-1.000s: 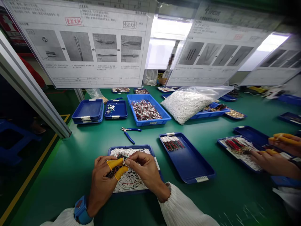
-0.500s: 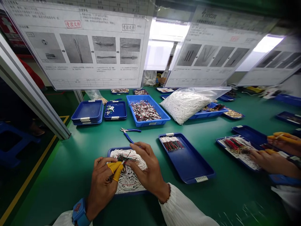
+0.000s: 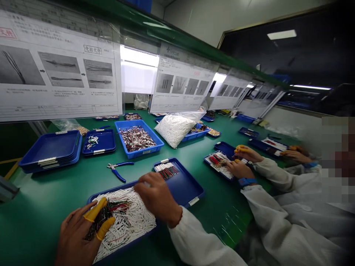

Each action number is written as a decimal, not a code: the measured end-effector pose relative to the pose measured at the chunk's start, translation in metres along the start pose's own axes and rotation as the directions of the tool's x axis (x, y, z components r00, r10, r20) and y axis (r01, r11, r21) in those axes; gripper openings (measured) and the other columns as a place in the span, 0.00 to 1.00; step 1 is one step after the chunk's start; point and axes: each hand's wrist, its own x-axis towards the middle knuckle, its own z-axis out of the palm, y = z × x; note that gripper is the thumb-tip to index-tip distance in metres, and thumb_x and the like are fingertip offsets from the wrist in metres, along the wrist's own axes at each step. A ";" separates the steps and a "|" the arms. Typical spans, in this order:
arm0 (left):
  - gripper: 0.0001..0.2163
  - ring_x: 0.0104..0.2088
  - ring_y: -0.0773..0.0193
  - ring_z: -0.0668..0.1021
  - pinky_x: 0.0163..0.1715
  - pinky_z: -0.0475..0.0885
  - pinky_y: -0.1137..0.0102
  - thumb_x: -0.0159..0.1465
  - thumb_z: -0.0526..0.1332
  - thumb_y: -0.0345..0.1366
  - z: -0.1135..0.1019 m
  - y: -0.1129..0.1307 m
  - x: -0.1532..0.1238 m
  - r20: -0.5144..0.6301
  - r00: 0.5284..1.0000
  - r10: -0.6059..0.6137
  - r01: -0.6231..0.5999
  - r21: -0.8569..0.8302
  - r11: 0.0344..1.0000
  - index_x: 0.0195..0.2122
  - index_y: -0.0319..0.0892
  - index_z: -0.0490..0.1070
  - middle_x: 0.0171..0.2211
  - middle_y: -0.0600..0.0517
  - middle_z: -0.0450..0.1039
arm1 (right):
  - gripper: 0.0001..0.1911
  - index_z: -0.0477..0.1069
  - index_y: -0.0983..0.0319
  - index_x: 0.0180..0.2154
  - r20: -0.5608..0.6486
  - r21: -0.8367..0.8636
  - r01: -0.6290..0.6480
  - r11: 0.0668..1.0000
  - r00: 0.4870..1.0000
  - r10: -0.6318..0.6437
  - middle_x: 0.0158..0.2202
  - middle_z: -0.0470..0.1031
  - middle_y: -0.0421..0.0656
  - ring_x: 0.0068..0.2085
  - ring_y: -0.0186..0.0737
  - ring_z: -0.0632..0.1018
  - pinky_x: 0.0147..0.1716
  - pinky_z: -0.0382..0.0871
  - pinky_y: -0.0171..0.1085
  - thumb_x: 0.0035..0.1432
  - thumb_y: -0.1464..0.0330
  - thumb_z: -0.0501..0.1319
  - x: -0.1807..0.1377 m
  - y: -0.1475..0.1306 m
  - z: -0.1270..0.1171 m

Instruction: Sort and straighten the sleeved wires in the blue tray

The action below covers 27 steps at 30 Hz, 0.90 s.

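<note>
My left hand (image 3: 80, 232), with yellow finger cots on thumb and forefinger, is at the near left of a blue tray (image 3: 158, 226) full of short white tubes (image 3: 138, 210). A bunch of dark thin wires (image 3: 97, 221) lies in its grasp, thumb and forefinger spread around it. More red and green wires (image 3: 122, 207) rest on the tubes. My right hand (image 3: 155, 195) is over the tray's far right corner, blurred, fingers closed together; what they hold is not clear. Beyond it, a second blue tray (image 3: 185, 184) carries a row of white-ended red, black and green wires (image 3: 168, 170).
Blue-handled cutters (image 3: 119, 171) lie behind the trays. Farther back are stacked blue trays (image 3: 50, 147), a bin of wire pieces (image 3: 138, 147) and a bag of white tubes (image 3: 174, 129). Printed sheets (image 3: 61, 74) hang above. Co-workers' hands (image 3: 241, 168) are busy at the right.
My hands have parted: the right has moved right, towards the second tray, and my left thumb and forefinger have spread. The view has swung to the right, showing more of the co-workers.
</note>
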 end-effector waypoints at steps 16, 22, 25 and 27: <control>0.14 0.43 0.48 0.81 0.46 0.70 0.56 0.68 0.55 0.46 0.010 -0.012 -0.011 -0.038 0.999 0.004 -0.004 0.001 1.000 0.48 0.50 0.75 0.42 0.49 0.82 | 0.13 0.83 0.64 0.37 0.027 -0.439 -0.624 0.646 0.709 0.704 0.37 0.81 0.55 0.41 0.47 0.78 0.39 0.61 0.41 0.65 0.71 0.59 -0.039 0.139 -0.017; 0.13 0.44 0.51 0.81 0.46 0.70 0.58 0.69 0.58 0.43 0.001 0.001 -0.001 -0.057 0.997 -0.048 0.046 -0.044 0.998 0.50 0.47 0.76 0.41 0.49 0.82 | 0.14 0.82 0.66 0.39 0.054 -0.395 -0.621 0.677 0.720 0.692 0.40 0.81 0.55 0.41 0.51 0.80 0.42 0.67 0.42 0.64 0.70 0.58 -0.039 0.133 -0.021; 0.12 0.45 0.53 0.80 0.48 0.71 0.58 0.70 0.58 0.40 -0.001 0.007 0.001 -0.038 0.989 -0.144 0.140 -0.080 0.987 0.51 0.48 0.76 0.42 0.50 0.82 | 0.16 0.81 0.64 0.45 0.086 -0.268 -0.578 0.771 0.782 0.617 0.44 0.81 0.52 0.43 0.49 0.80 0.44 0.69 0.41 0.67 0.67 0.55 -0.029 0.106 -0.022; 0.13 0.47 0.52 0.80 0.50 0.71 0.56 0.70 0.58 0.39 -0.001 0.006 -0.001 -0.007 0.977 -0.215 0.213 -0.094 0.973 0.52 0.47 0.76 0.44 0.50 0.82 | 0.15 0.81 0.62 0.45 0.157 -0.040 -0.491 0.870 0.857 0.491 0.43 0.82 0.49 0.40 0.46 0.80 0.41 0.71 0.39 0.67 0.64 0.57 -0.018 0.076 -0.020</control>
